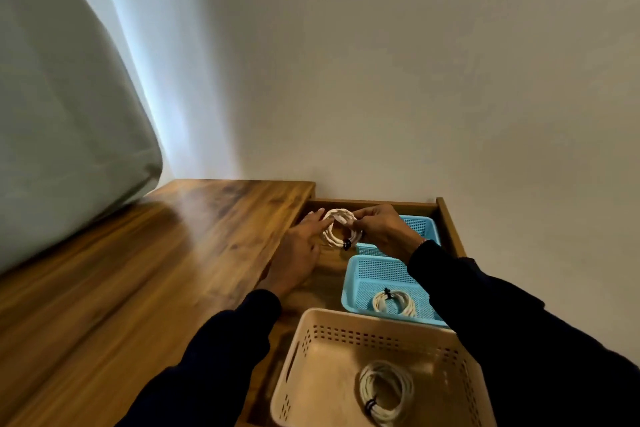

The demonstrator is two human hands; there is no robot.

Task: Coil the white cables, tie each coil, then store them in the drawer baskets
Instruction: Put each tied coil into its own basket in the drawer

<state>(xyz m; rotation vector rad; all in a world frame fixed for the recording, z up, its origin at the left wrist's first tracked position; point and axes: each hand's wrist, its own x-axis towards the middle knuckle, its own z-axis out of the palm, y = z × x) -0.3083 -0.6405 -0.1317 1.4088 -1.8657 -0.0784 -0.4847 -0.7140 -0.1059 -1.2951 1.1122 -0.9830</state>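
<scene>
both hands meet on a white cable coil (337, 227) at mid-frame, above the far end of an open wooden drawer (450, 229). going left to right: a pale curtain (69, 114) fills the upper left, and a wooden tabletop (156, 270) runs below it. the left hand (299, 251) lies with straight, relaxed fingers against the coil's left side, steadying it rather than clasping it. the right hand (382, 227) pinches the coil's upper right edge between curled fingertips. a dark tie (346, 245) already binds the coil at its lower edge, so the coiling and tying look done for this one and the storing step appears to be in hand. right of the coil, partly behind the right hand, sits a far blue basket (427, 225); what it holds cannot be seen. below it a nearer blue basket (360, 274) holds a tied coil (394, 302), and at lower centre a beige basket (311, 357) holds another tied coil (386, 392). the next move likely calls for carrying the held coil rightward over the far basket's rim and lowering it in flat, loops kept together, before the fingers let go.
</scene>
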